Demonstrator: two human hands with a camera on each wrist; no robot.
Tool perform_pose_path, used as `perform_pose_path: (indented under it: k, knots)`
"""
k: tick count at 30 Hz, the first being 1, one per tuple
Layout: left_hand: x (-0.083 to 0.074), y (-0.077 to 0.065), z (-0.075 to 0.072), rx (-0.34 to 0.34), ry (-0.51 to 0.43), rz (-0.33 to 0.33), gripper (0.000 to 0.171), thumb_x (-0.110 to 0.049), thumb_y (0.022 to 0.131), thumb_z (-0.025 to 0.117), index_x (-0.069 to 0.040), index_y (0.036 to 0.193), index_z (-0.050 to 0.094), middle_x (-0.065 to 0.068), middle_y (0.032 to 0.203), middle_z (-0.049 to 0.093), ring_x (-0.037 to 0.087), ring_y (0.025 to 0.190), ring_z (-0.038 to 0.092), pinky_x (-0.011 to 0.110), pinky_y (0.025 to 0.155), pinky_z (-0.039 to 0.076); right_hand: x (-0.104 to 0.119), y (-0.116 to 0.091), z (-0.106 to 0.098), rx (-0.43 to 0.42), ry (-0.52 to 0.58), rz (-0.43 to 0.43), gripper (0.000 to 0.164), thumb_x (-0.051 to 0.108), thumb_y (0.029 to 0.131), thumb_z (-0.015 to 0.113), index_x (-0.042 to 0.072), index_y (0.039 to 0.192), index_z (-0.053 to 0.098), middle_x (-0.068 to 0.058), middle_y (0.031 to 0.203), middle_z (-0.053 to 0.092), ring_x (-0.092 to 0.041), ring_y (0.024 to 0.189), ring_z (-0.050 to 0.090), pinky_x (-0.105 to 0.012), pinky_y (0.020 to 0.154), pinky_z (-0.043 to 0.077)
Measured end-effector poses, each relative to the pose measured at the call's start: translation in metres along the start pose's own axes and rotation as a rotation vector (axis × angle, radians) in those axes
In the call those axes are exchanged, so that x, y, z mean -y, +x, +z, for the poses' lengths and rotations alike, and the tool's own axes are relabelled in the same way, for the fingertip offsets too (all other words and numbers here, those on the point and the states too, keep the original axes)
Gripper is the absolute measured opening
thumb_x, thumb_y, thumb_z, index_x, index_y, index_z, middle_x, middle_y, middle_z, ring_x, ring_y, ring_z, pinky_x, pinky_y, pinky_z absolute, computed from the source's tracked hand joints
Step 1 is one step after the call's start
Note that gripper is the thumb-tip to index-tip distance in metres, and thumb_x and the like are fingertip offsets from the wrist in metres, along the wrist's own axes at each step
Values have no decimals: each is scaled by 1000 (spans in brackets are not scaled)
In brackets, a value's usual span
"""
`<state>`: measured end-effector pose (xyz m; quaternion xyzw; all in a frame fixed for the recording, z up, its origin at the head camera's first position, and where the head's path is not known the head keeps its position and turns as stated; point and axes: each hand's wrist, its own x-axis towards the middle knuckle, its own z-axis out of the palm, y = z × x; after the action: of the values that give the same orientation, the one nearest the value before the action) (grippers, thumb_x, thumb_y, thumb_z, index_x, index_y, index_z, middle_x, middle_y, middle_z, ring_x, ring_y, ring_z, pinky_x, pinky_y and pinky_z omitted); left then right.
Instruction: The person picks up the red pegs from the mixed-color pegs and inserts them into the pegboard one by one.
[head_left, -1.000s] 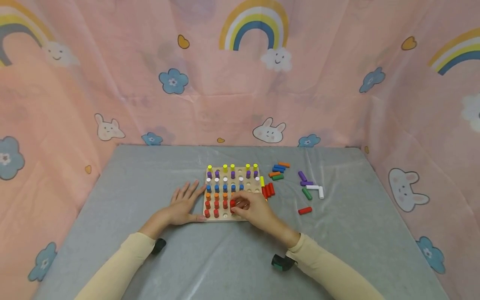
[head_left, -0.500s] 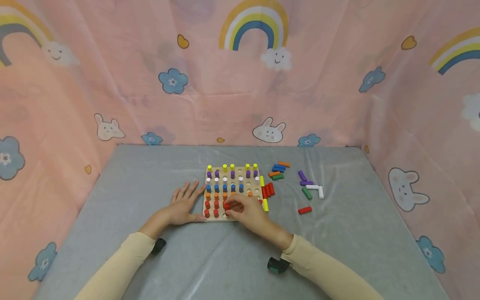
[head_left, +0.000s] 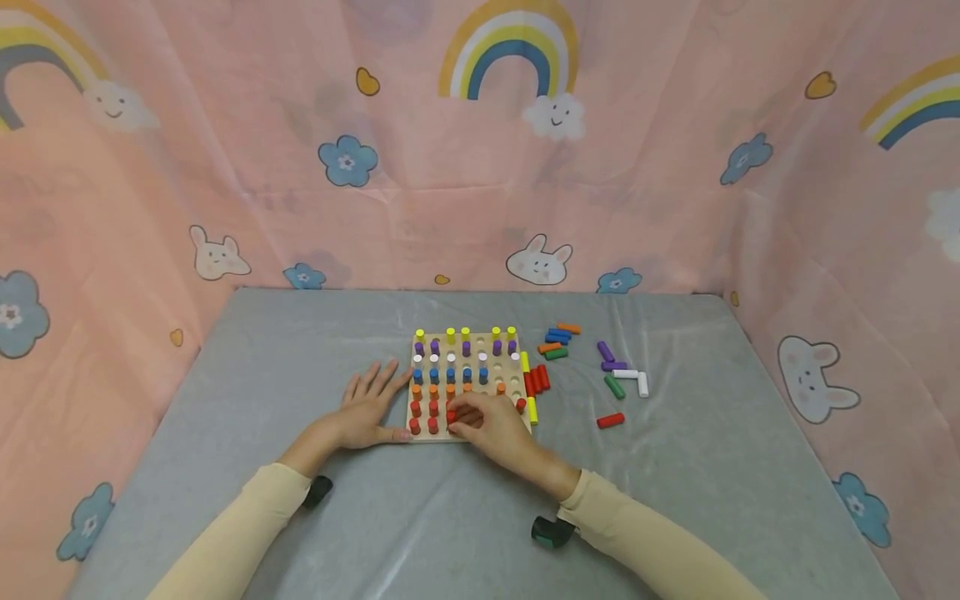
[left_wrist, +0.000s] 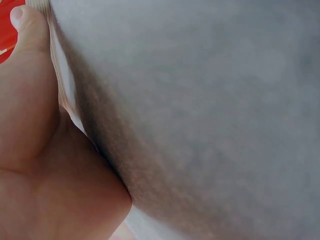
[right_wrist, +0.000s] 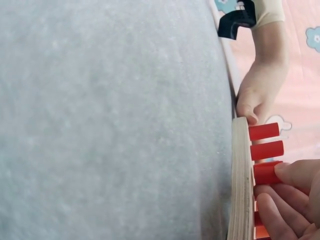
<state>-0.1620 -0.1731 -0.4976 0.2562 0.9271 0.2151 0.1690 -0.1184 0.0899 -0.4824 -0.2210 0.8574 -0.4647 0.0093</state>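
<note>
A wooden pegboard (head_left: 487, 340) lies on the table, with rows of upright yellow, purple, white, blue, orange and red pegs. My right hand (head_left: 491, 427) is over its near side, fingertips around a red peg (right_wrist: 267, 172) that stands upright at the board's surface in the front row. Two red pegs (right_wrist: 265, 150) stand beside that one, toward the left corner. My left hand (head_left: 365, 418) lies spread flat on the table along the board's left edge, its thumb (left_wrist: 31, 30) at the near corner. Part of the near right of the board is hidden under the right hand.
Loose red pegs (head_left: 542, 377) and yellow pegs (head_left: 532, 411) lie against the board's right side. Farther right are scattered blue pegs (head_left: 557, 337), green pegs (head_left: 614, 387), white pegs (head_left: 642, 384) and a lone red peg (head_left: 611, 421). A pink patterned curtain (head_left: 420, 217) surrounds the grey table.
My right hand has shifted left with the red peg, from the fourth column to the third column of the front row. My left hand has stayed in place.
</note>
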Motion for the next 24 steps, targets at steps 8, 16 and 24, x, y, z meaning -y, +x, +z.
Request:
perform_pose_path:
  k: [8,16,24]
  knots:
    - [-3,-1,-2,13,22,-19,106,-64,83,65,-18,161,8,20,167,-1,47,153,-5,70,117,0,-3,-2,4,-3,-74,-26,23,11,83,80,8,104,71,-4,92,76,-11,80,73,-15,69,55]
    - [-4,-3,-1,-20,-13,13,108,-70,81,63,-17,161,12,23,166,3,50,151,-3,71,115,-2,-6,-3,5,-9,-103,-39,22,14,83,80,10,102,71,0,91,75,-8,80,72,-17,70,57]
    - [6,1,7,-36,5,12,107,-71,82,60,-23,161,7,17,168,-1,44,153,-6,69,117,-3,-6,-4,5,-14,-122,-31,23,15,82,81,11,102,70,1,92,75,-7,82,71,-19,73,57]
